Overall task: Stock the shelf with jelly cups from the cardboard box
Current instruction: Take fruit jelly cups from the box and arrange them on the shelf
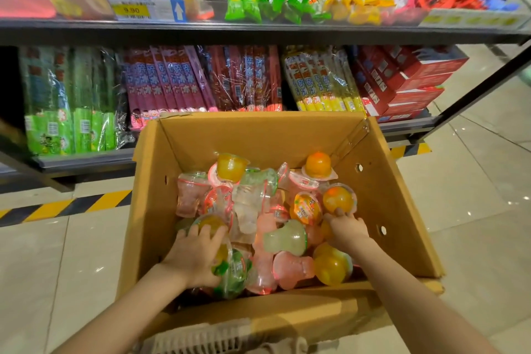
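- The jelly cups (pixel 267 215) lie heaped loose in the cardboard box (pixel 385 195), at 6 o'clock from the shelf (pixel 258 30).
- Left hand (pixel 195 253) curls over a yellow cup (pixel 211 224) at 8 o'clock in the heap; right hand (pixel 346 228) touches an orange cup (pixel 337 198) at 3 o'clock; its grip is unclear.
- Smooth, rounded cups could slip from the hands.
- Pulling one may tumble its neighbours.
- Packets (pixel 172 80) crowd the shelf; forcing cups in could knock them down.

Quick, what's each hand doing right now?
Left hand: fingers curled over a yellow jelly cup in the cardboard box.
Right hand: fingertips touching an orange jelly cup; grip unclear.
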